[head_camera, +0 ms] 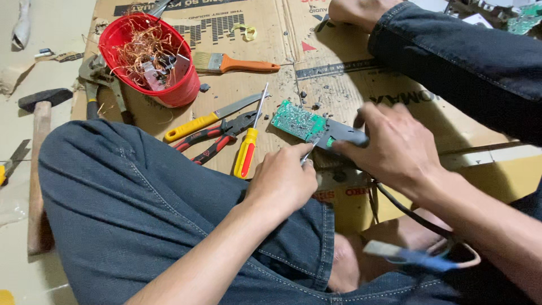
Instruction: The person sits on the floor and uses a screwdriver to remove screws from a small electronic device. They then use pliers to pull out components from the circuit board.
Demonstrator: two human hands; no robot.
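Your right hand (398,148) grips the circuit board (299,121) (green); left hand (282,178) pinches what looks like a thin tool (308,152).

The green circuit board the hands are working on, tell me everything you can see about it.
The green circuit board is a flat rectangular panel dotted with small pale components, lying tilted over the cardboard. One end sits in a dark grey casing, which the right hand grips from above. The left hand holds a thin metal tool with its tip at the board's near edge. A black cable trails away below the casing.
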